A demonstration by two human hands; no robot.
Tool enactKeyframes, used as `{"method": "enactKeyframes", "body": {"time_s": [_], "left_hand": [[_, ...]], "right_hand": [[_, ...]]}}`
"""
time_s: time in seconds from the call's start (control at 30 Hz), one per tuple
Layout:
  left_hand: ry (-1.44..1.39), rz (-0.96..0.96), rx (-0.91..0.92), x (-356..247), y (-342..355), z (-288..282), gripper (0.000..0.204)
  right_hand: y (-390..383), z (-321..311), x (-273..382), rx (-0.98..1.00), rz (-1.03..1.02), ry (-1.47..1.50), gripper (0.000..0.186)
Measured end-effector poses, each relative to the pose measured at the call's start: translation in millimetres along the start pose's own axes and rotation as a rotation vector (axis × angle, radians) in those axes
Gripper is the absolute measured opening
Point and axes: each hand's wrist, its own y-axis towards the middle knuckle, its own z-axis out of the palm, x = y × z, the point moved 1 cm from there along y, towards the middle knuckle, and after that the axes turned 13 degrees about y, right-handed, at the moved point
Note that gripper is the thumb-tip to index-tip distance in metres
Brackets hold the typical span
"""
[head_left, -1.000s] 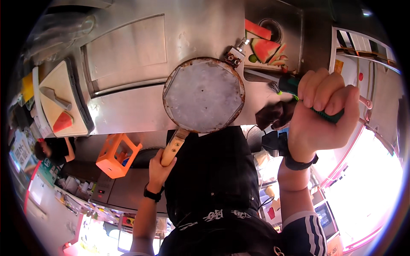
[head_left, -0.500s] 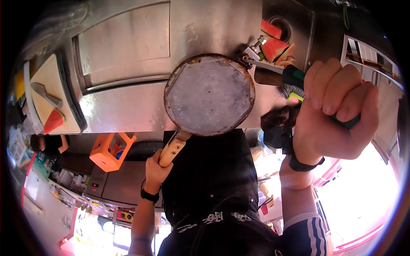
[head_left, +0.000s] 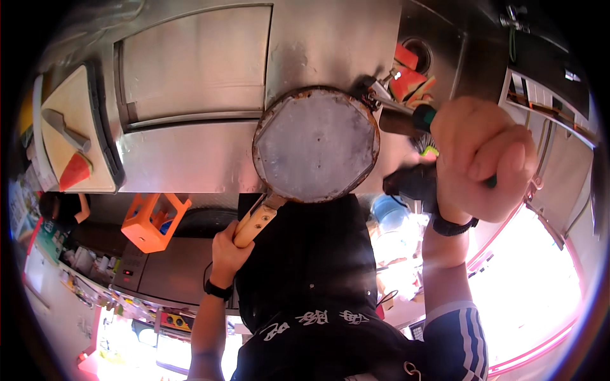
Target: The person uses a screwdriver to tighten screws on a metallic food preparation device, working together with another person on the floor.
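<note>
My left hand [head_left: 229, 254] is closed around the wooden handle [head_left: 253, 227] of a round metal griddle plate [head_left: 318, 146], which has a hexagonal inner rim and rusty edge. My right hand [head_left: 484, 159] grips a dark green tool handle [head_left: 423, 117] at the griddle's right; a metal blade [head_left: 395, 103] extends from it behind the griddle's metal hinge [head_left: 375, 89]. A brush [head_left: 422, 144] with dark bristles and lime-green trim lies just left of my right hand, partly hidden. A dark, crumpled-looking object [head_left: 403, 182] is below it.
Steel counter [head_left: 165, 159]; cutting board [head_left: 86, 120] at left with knife [head_left: 63, 132] and watermelon wedge [head_left: 75, 170]; sink [head_left: 457, 44] at upper right with watermelon pieces [head_left: 406, 86]. Orange stool [head_left: 145, 225] below the counter edge; another person [head_left: 57, 209] at far left.
My right hand first went right, then shifted back left with the green-handled tool. The griddle and left hand keep their grip arrangement; the whole view has shifted slightly.
</note>
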Motion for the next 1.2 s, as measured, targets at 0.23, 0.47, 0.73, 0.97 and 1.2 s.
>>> {"method": "enactKeyframes", "body": {"time_s": [0.23,0.47,0.73,0.97,1.2], "left_hand": [[0.055,-0.08,0.065,-2,-1,-10,0.03],[0.126,-0.046,0.087,-8,5,-18,0.038],[0.255,0.025,-0.191,10,-22,-65,0.029],[0.278,0.231,-0.498,22,21,-81,0.047],[0.414,0.263,-0.634,31,-7,-84,0.062]], "right_hand": [[21,1,-9,0.436,-0.034,0.267,0.032],[60,-19,-29,0.829,0.068,0.549,0.02],[12,8,30,0.458,0.198,-0.301,0.031],[-37,-2,71,-0.033,0.028,-0.215,0.023],[-117,109,134,-0.259,-0.126,-0.131,0.019]]}}
